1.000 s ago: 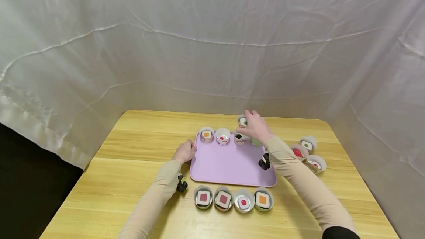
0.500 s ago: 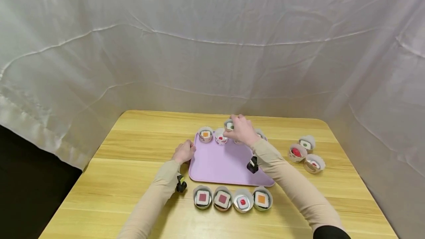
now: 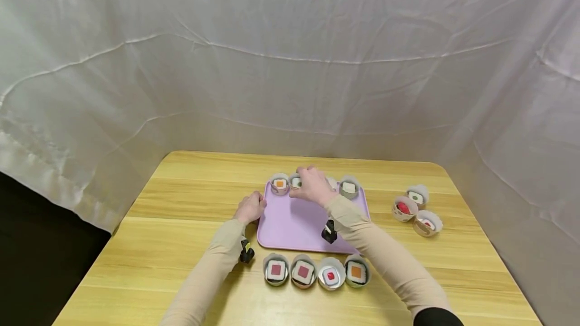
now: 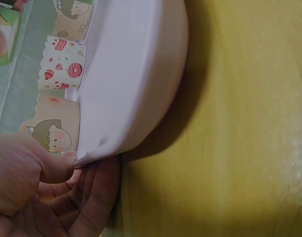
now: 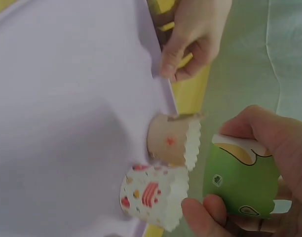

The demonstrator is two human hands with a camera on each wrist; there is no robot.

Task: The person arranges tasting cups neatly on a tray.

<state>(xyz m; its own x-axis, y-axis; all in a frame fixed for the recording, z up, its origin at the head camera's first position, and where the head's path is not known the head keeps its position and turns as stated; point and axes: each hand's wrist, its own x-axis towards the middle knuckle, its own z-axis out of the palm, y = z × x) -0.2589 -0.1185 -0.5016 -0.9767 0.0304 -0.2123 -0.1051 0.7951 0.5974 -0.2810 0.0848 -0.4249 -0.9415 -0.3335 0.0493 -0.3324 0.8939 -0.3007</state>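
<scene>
A lilac tray (image 3: 290, 225) lies on the wooden table, a row of paper cups along its far edge. My left hand (image 3: 250, 209) grips its left rim near the far corner, thumb on top and fingers underneath in the left wrist view. A green avocado-print paper cup (image 5: 240, 182) is pinched between my right thumb and fingers. In the head view my right hand (image 3: 312, 185) holds it over the far row, its white-and-green sushi-like piece showing. Beside it are a tan cup (image 5: 170, 140) and a white cake-print cup (image 5: 153, 195). My right hand partly hides the row.
Several cups with square sushi-like pieces, such as an orange-centred one (image 3: 356, 270), line the table before the tray. Three more, including one with a red filling (image 3: 405, 209), cluster at the right. A pale curtain (image 3: 290, 64) hangs behind the table.
My right hand has travelled left along the far row and come lower with the green cup, uncovering the row's right end. The left hand keeps its hold on the tray.
</scene>
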